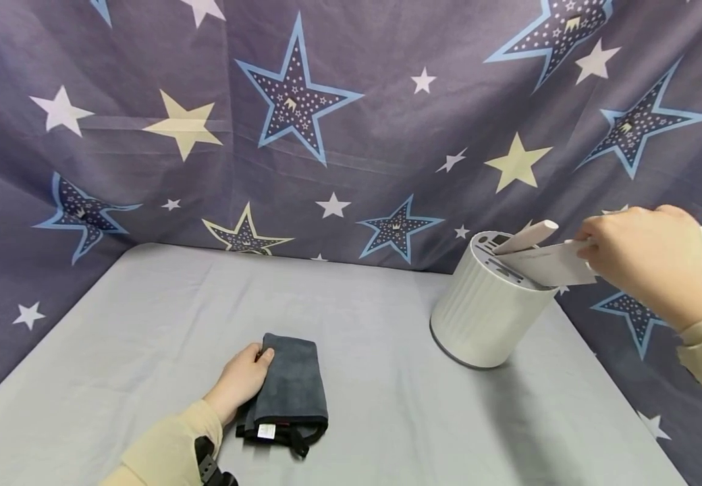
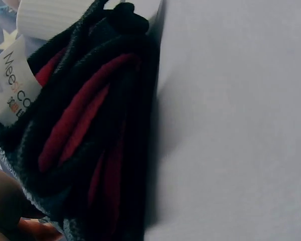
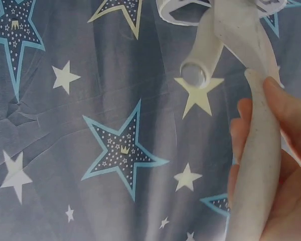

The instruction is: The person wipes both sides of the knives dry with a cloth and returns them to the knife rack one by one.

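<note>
In the head view, my right hand (image 1: 655,260) grips the pale handle of a broad-bladed kitchen knife (image 1: 551,263). Its blade stands partly inside a slot of the white ribbed knife block (image 1: 487,320). The right wrist view shows the fingers wrapped around the knife's handle (image 3: 257,165). At the front, my left hand (image 1: 240,379) pinches the left edge of a folded dark grey cloth (image 1: 293,378), thumb on top. Up close in the left wrist view, the cloth's folds (image 2: 85,120) show red inside and a white label.
A second pale handle (image 1: 528,237) sticks up from the block beside the blade. The block stands at the right rear of the grey-white table (image 1: 375,324). A star-patterned curtain (image 1: 381,135) hangs behind and along both sides.
</note>
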`<action>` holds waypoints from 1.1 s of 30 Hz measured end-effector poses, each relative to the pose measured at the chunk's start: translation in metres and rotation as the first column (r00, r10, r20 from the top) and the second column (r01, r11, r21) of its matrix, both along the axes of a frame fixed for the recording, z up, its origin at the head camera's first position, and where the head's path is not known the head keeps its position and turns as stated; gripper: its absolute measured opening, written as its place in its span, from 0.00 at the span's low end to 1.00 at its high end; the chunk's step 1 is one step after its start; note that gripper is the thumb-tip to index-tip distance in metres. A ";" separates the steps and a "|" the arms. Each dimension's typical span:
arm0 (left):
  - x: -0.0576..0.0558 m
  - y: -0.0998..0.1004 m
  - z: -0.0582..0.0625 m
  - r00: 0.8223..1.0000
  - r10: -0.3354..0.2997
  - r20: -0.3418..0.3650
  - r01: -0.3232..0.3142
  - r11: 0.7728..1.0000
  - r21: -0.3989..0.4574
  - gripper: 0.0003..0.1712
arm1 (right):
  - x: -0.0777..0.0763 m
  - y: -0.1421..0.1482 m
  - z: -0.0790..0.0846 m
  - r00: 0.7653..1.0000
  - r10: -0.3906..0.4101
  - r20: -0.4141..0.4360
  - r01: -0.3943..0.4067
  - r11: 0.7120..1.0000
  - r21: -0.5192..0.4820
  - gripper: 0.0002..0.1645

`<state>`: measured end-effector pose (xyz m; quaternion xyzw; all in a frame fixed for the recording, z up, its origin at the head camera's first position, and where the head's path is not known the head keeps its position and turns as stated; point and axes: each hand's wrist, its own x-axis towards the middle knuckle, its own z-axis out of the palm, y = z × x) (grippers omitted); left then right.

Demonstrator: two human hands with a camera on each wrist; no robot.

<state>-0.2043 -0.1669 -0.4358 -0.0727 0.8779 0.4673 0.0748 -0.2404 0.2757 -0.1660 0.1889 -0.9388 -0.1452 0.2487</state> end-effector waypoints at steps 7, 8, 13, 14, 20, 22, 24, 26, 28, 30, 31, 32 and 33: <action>-0.002 0.001 0.002 0.998 0.032 0.051 -0.036 0.997 0.074 0.26 | -0.017 -0.008 -0.027 0.992 0.076 -0.101 -0.076 0.997 -0.001 0.09; -0.003 0.001 0.002 0.998 0.032 0.055 -0.036 0.995 0.088 0.26 | -0.019 -0.009 -0.031 0.989 0.093 -0.113 -0.093 0.996 0.000 0.10; -0.003 0.001 0.003 0.997 0.031 0.068 -0.039 0.991 0.128 0.27 | -0.031 -0.010 -0.048 0.979 0.174 -0.104 -0.180 0.982 -0.051 0.06; -0.003 0.001 0.004 0.997 0.032 0.069 -0.041 0.990 0.133 0.27 | -0.033 -0.011 -0.051 0.977 0.184 -0.106 -0.191 0.980 -0.062 0.05; -0.003 0.001 0.005 0.998 0.024 0.065 -0.032 0.993 0.118 0.28 | -0.040 -0.013 -0.066 0.984 0.135 -0.115 -0.142 0.988 -0.058 0.11; -0.003 0.001 0.004 0.998 0.022 0.063 -0.029 0.993 0.114 0.28 | -0.040 -0.012 -0.071 0.987 0.123 -0.107 -0.130 0.990 -0.057 0.12; -0.004 0.001 0.003 0.998 0.021 0.066 -0.029 0.992 0.119 0.28 | -0.040 -0.010 -0.074 0.989 0.113 -0.095 -0.119 0.991 -0.060 0.12; -0.004 0.000 0.003 0.997 0.022 0.072 -0.031 0.991 0.129 0.28 | -0.040 -0.008 -0.076 0.989 0.115 -0.097 -0.121 0.991 -0.061 0.13; -0.004 -0.001 0.003 0.996 0.029 0.080 -0.040 0.990 0.136 0.28 | -0.041 -0.007 -0.077 0.988 0.114 -0.102 -0.120 0.991 -0.055 0.15; -0.004 -0.001 0.003 0.995 0.039 0.087 -0.051 0.989 0.139 0.29 | -0.042 -0.007 -0.078 0.988 0.112 -0.106 -0.118 0.992 -0.045 0.16; -0.004 -0.001 0.002 0.995 0.044 0.088 -0.056 0.988 0.141 0.29 | -0.042 -0.007 -0.078 0.988 0.110 -0.108 -0.114 0.993 -0.035 0.16; -0.004 -0.002 0.002 0.995 0.048 0.089 -0.060 0.988 0.142 0.30 | -0.042 -0.008 -0.078 0.988 0.106 -0.108 -0.109 0.994 -0.022 0.16; -0.004 -0.002 0.002 0.995 0.050 0.088 -0.063 0.987 0.145 0.31 | -0.042 -0.008 -0.079 0.990 0.096 -0.108 -0.097 0.995 -0.008 0.16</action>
